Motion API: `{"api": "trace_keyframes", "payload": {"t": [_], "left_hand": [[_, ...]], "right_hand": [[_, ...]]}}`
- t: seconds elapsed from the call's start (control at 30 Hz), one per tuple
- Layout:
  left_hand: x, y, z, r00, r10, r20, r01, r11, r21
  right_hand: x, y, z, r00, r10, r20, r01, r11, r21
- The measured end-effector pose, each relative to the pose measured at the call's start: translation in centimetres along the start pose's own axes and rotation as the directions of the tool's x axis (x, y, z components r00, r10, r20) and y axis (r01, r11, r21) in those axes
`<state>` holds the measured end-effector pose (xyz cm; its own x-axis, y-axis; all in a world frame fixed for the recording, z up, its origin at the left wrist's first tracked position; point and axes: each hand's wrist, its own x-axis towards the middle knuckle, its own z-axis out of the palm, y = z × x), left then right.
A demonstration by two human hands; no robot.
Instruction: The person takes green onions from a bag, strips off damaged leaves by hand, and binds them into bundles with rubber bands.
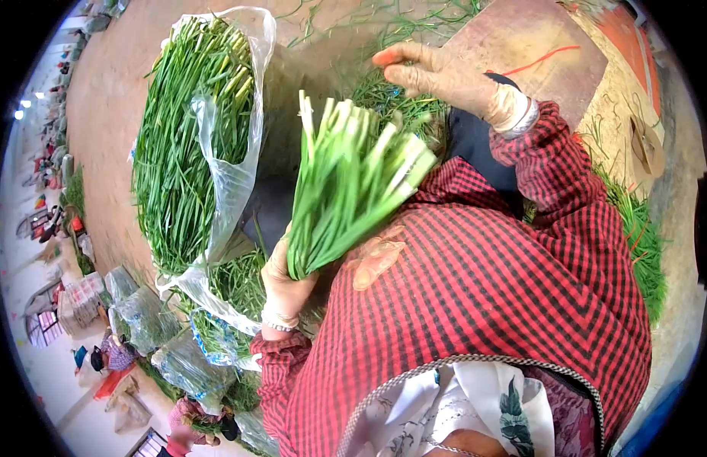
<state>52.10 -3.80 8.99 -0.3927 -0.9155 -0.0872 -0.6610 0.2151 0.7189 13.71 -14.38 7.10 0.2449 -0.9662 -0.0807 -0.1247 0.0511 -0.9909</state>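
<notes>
A bunch of green stalks with pale cut ends (350, 175) is held in front of the checked apron. My gloved left hand (287, 280) is wrapped round its lower, leafy part, with the pale ends pointing up and to the right. My gloved right hand (437, 75) is raised beyond the bunch, touching nothing, its fingers apart and pointing left; its fingertips look orange. Left of the bunch, a large pile of long green stalks (182, 145) lies in an open clear plastic bag (224, 179). Loose leaves (399, 103) lie below my right hand.
A brown board (532, 53) with a red strip (548, 59) on it is at the upper right. More green stalks (639, 251) lie at the right edge. Filled plastic bags (144, 312) stand at the lower left, near other people (117, 352) working. Leaf scraps lie on the floor.
</notes>
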Motion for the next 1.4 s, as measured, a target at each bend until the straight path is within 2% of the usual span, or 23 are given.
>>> {"api": "trace_keyframes", "payload": {"t": [0.07, 0.1, 0.13, 0.2, 0.43, 0.5, 0.53, 0.57, 0.63, 0.7, 0.73, 0.8, 0.87, 0.9, 0.97, 1.03, 1.1, 1.17, 1.2, 1.27, 1.3, 1.33, 1.4], "left_hand": [[0.1, 0.9, -0.1, 0.967, -0.235, 0.098, 0.254, 0.863, -0.436], [0.3, 1.0, -0.1, 0.969, -0.228, 0.099, 0.248, 0.866, -0.433], [0.5, 1.1, -0.2, 0.959, -0.244, 0.147, 0.284, 0.811, -0.511], [0.9, 1.9, -0.4, 0.939, -0.266, 0.220, 0.344, 0.679, -0.648], [1.2, 2.6, -0.8, 0.860, -0.300, 0.414, 0.510, 0.537, -0.671], [1.2, 2.5, -0.9, 0.860, -0.298, 0.413, 0.508, 0.563, -0.652], [1.2, 2.5, -0.9, 0.861, -0.296, 0.413, 0.505, 0.589, -0.632], [1.1, 2.4, -0.9, 0.862, -0.296, 0.412, 0.504, 0.588, -0.632], [0.7, 2.3, -0.9, 0.866, -0.328, 0.377, 0.500, 0.584, -0.640], [0.5, 2.6, -1.0, 0.864, -0.343, 0.368, 0.503, 0.576, -0.645], [0.6, 2.7, -1.0, 0.861, -0.359, 0.359, 0.507, 0.566, -0.650], [0.8, 2.2, -1.1, 0.856, -0.348, 0.382, 0.517, 0.548, -0.658], [1.0, 2.3, -0.9, 0.853, -0.360, 0.379, 0.521, 0.521, -0.676], [1.3, 1.4, -0.9, 0.865, -0.344, 0.366, 0.502, 0.613, -0.610], [0.8, 0.1, -1.4, 0.842, -0.259, 0.474, 0.539, 0.459, -0.707], [0.3, -1.3, -1.6, 0.828, -0.220, 0.516, 0.556, 0.444, -0.702], [-1.7, -6.5, -0.7, 0.813, -0.184, 0.552, 0.573, 0.421, -0.703], [-4.5, -15.6, 0.9, 0.440, -0.481, 0.758, 0.802, -0.169, -0.572], [-4.3, -14.4, 0.7, 0.440, -0.484, 0.756, 0.799, -0.172, -0.576], [-2.0, -6.8, -0.1, 0.708, -0.278, 0.649, 0.698, 0.132, -0.704], [-0.8, -3.0, -0.2, 0.799, -0.139, 0.585, 0.599, 0.266, -0.755], [0.2, 0.3, 0.6, 0.825, -0.224, 0.519, 0.549, 0.097, -0.830], [0.2, -1.5, 0.7, 0.816, -0.198, 0.542, 0.572, 0.151, -0.806]], "right_hand": [[-1.2, -1.5, 1.8, 0.984, 0.125, 0.125, -0.138, 0.985, 0.100], [-1.4, -1.6, 2.3, 0.963, 0.149, 0.224, -0.171, 0.982, 0.080], [-0.9, -1.3, 3.2, 0.979, -0.131, 0.155, 0.138, 0.990, -0.036], [-0.9, -1.5, 2.8, 0.993, -0.068, 0.100, 0.057, 0.993, 0.105], [0.3, -1.1, 0.7, 0.992, -0.105, 0.076, 0.090, 0.980, 0.180], [-0.1, -2.3, -1.2, 0.998, 0.056, -0.038, -0.053, 0.995, 0.082], [-0.2, -2.3, -1.8, 0.978, -0.030, -0.208, 0.055, 0.992, 0.113], [0.1, -1.2, -3.8, 0.956, -0.003, -0.292, 0.044, 0.990, 0.135], [2.2, 3.9, -9.6, 0.928, 0.022, -0.371, 0.039, 0.987, 0.157], [4.6, 10.8, -13.5, 0.791, -0.149, -0.593, 0.006, 0.972, -0.235], [1.5, 3.6, -10.3, 0.849, 0.055, -0.525, -0.309, 0.858, -0.411], [1.8, 3.7, -6.5, 0.893, 0.057, -0.447, -0.185, 0.951, -0.249], [0.6, -0.4, -2.9, 0.998, 0.055, -0.002, -0.055, 0.998, -0.012], [0.8, -0.2, -1.0, 0.988, -0.121, 0.097, 0.133, 0.983, -0.124], [1.0, -0.6, 1.1, 0.983, -0.077, 0.168, 0.103, 0.983, -0.153], [1.8, -0.3, 0.4, 0.999, 0.027, 0.037, -0.027, 1.000, -0.013], [2.8, 0.6, -2.2, 0.981, 0.068, -0.180, -0.083, 0.994, -0.076], [2.7, 2.0, -3.3, 0.934, 0.017, -0.357, -0.030, 0.999, -0.030], [2.6, 1.7, -2.9, 0.936, 0.017, -0.352, -0.028, 0.999, -0.029], [1.2, 0.0, -1.5, 0.942, -0.172, -0.287, 0.162, 0.985, -0.061], [0.3, -1.6, -0.7, 0.942, -0.173, -0.288, 0.162, 0.985, -0.060], [-0.8, -3.9, 0.2, 0.974, -0.150, -0.167, 0.104, 0.961, -0.257], [-1.6, -5.8, 2.4, 0.988, -0.157, -0.007, 0.123, 0.802, -0.584]]}}
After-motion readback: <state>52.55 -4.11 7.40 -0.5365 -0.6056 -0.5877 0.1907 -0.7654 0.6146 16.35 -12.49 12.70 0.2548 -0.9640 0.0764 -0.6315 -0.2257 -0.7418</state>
